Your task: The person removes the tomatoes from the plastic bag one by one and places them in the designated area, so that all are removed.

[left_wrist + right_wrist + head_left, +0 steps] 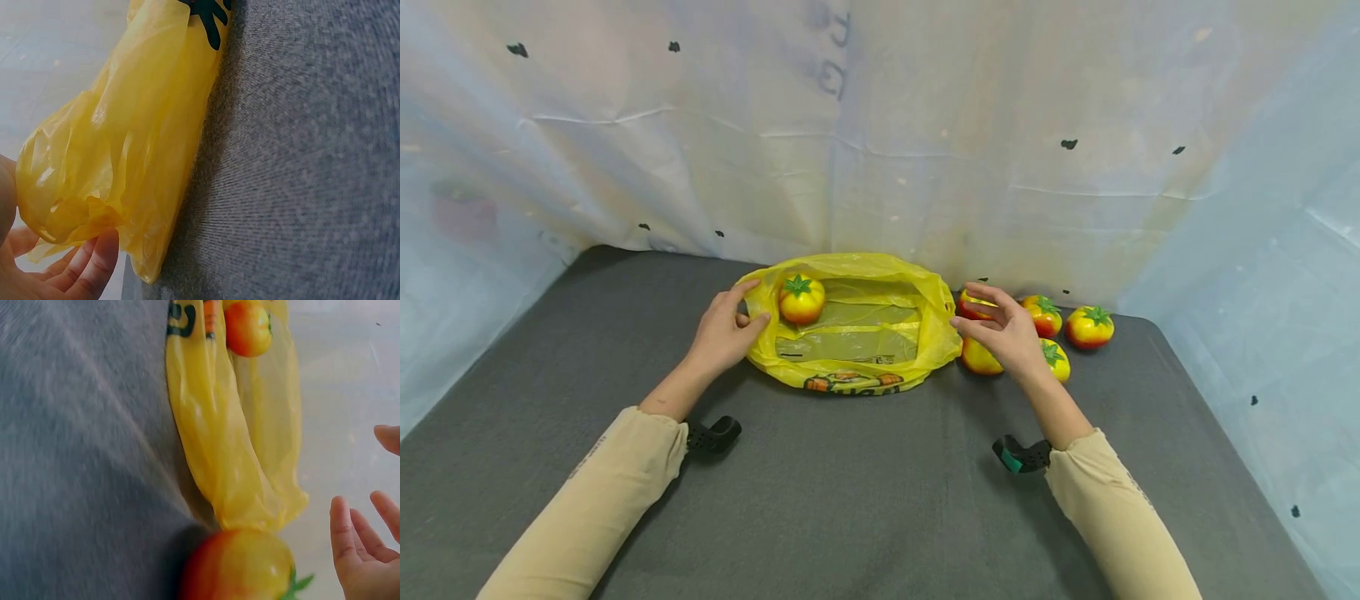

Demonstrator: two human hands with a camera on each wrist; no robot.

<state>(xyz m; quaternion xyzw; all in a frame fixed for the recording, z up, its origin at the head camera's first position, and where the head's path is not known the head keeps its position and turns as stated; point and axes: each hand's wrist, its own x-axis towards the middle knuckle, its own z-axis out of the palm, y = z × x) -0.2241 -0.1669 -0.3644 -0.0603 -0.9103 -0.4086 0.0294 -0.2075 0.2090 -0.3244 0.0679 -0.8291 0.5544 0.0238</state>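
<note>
A yellow plastic bag [850,377] lies on the table with its mouth spread wide. One yellow-and-red tomato [802,300] with a green leafy top sits inside it at the left. My left hand [724,329] holds the bag's left rim, and bunched plastic shows between thumb and fingers in the left wrist view. Beside the bag's right rim is my right hand [1006,332], fingers spread and holding nothing. In the right wrist view its fingertips [342,525] stand apart from the plastic. My right hand partly hides two tomatoes behind it.
Several loose tomatoes [1089,327] lie on the dark grey table [850,492] right of the bag. One tomato [240,569] lies close against the bag's right end. Pale plastic sheeting [925,192] rises behind the table and at both sides.
</note>
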